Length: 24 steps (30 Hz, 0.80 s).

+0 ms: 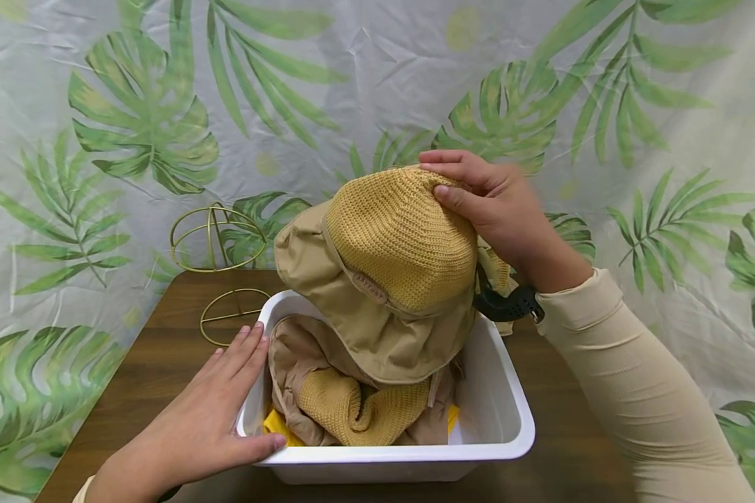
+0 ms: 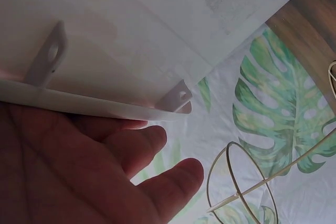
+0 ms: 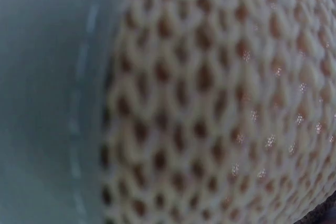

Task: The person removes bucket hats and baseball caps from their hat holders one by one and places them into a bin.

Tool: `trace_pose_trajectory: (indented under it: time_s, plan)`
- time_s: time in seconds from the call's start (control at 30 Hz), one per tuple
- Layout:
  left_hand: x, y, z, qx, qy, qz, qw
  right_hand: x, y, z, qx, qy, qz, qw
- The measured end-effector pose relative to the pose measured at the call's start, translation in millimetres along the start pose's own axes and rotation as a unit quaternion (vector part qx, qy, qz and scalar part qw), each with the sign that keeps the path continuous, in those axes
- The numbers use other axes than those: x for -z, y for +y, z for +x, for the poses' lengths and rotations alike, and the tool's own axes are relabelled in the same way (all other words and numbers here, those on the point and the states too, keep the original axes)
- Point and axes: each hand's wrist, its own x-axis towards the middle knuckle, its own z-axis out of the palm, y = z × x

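My right hand [image 1: 500,209] pinches the top of a sun hat [image 1: 409,244] with a yellow knitted crown and a wide beige fabric brim. The hat is raised over a white plastic basin [image 1: 512,426], brim downward. A second hat [image 1: 365,412], knitted and beige, lies folded inside the basin. On the basin's left rim rests my left hand [image 1: 207,405], fingers extended; the left wrist view shows its fingers [image 2: 170,184] beneath the rim's outer edge. Knitted crown [image 3: 220,98] and brim [image 3: 47,98] fill the right wrist view closely.
A gold wire stand [image 1: 217,237] with a domed top stands at the table's back left. Another beige and yellow item [image 1: 500,269] shows partly behind the raised hat. Bright yellow material [image 1: 283,427] lies under the folded hat. A leaf-patterned cloth [image 1: 377,84] hangs behind the wooden table [image 1: 145,377].
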Motion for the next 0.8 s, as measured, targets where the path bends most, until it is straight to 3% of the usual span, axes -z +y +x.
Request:
trace_pose_trajectory:
  time_s: [0.4,0.8]
  plan:
    - [0.0,-0.2,0.1,0.005,-0.012,-0.005,0.9999,-11.1,7.2,-28.3,-0.021,-0.088,-0.022,0.9957]
    - [-1.6,-1.0,-0.8,0.001,-0.006,-0.004,1.0000,-11.1,27.7,-38.9,0.003,-0.147,-0.032,0.9886]
